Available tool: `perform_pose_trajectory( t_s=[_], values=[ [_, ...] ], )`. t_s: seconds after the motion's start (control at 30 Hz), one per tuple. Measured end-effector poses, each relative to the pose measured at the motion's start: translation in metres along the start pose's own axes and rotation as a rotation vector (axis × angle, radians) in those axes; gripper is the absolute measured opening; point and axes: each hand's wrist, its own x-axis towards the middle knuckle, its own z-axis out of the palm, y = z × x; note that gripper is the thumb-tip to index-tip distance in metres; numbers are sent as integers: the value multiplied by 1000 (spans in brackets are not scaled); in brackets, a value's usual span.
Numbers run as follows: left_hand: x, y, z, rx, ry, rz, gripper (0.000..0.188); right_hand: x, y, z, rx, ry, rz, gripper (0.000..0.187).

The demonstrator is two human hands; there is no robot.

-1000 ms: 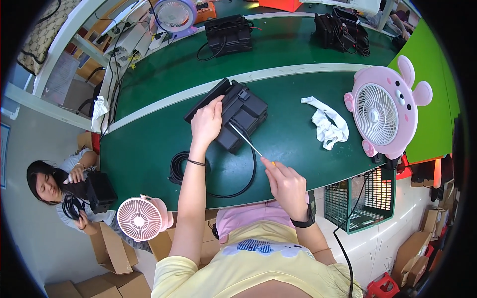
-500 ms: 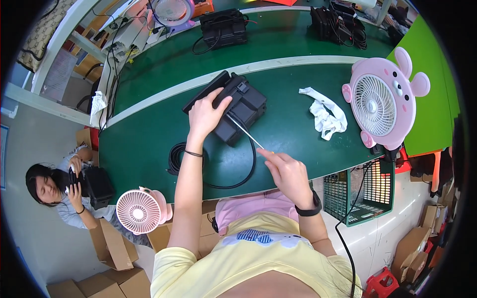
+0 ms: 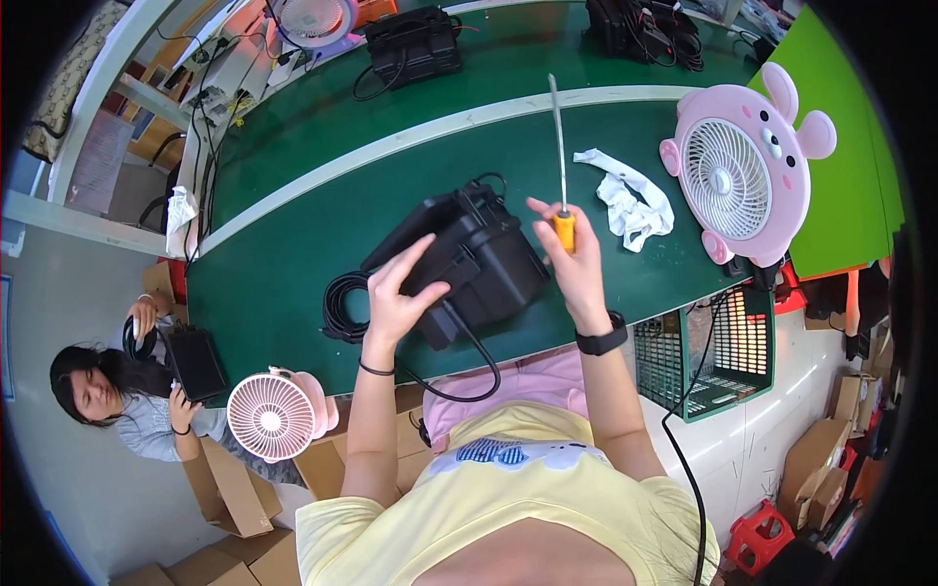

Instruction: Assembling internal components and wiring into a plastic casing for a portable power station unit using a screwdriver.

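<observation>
My left hand (image 3: pixel 396 298) grips the near left side of a black plastic box (image 3: pixel 489 259), thumb and fingers apart across its casing. The box sits tilted on the green table, a flat black panel at its far left and a thick black cable looping from its near side. In my right hand (image 3: pixel 576 259), just right of the box, is a screwdriver (image 3: pixel 561 161) held by its yellow handle. Its long metal shaft points away from me, clear of the box. A coil of black cable (image 3: pixel 344 308) lies left of the box.
A crumpled white cloth or paper (image 3: pixel 633 210) and a pink animal-shaped fan (image 3: pixel 738 176) are on the right. A small pink fan (image 3: pixel 274 415) stands at the near left. More black boxes (image 3: pixel 415 49) sit at the back. At the left, a person (image 3: pixel 127 391) handles another black box.
The screwdriver has come off the box and swung to point away from me, moving right with my right hand. The box has been turned and shifted slightly nearer under my left hand.
</observation>
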Motion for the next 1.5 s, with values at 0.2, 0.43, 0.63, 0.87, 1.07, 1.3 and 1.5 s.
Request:
perform_pose_trajectory(
  t_s=[0.2, 0.43, 0.63, 0.87, 1.07, 1.3, 1.5],
  values=[
    [-4, 19, 5, 9, -91, -16, 71, 13, 2, 10, 129, -41, -50, 22],
    [3, 57, 7, 227, -161, 72, 84, 15, 13, -3, 100, -56, -27, 28],
    [-22, 90, 19, 321, -89, -21, 73, 10, 16, -5, 113, -98, 75, 30],
    [-15, 64, -6, 459, -16, -178, 66, 2, 40, -11, -140, 8, 151, 15],
    [22, -7, -74, 617, 107, -436, 58, -7, 50, -31, -259, 39, 167, 16],
    [93, -58, -91, 950, 385, -153, 37, -29, 64, -21, -372, 165, -25, 17],
    [175, -164, -19, 681, 14, -188, 74, -35, 63, -16, -337, 122, -32, 17]
  ],
)
